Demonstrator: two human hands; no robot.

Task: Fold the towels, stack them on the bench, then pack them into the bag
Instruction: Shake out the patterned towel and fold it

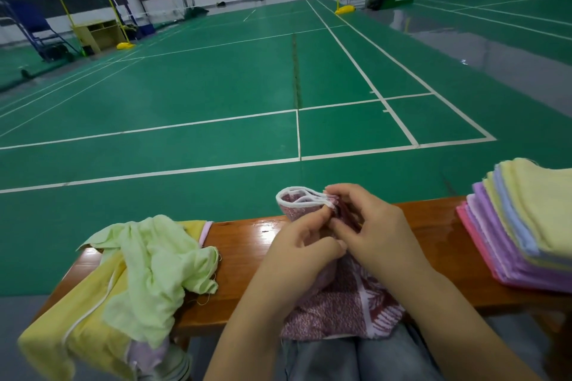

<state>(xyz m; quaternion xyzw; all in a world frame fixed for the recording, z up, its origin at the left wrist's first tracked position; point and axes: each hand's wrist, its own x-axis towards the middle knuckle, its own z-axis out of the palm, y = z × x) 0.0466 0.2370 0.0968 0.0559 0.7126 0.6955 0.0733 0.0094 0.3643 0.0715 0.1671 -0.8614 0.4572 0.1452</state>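
glossy varnished wooden bench; nubbly terry-cloth maroon towel, thin crumpled green cloth; smooth matt court floor

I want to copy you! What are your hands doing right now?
Left hand: pinching the pink towel near its white edge.
Right hand: also pinching the pink towel, at the same spot.

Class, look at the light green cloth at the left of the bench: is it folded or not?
Not folded. The green cloth lies crumpled in a loose heap, with creases and a hanging corner.
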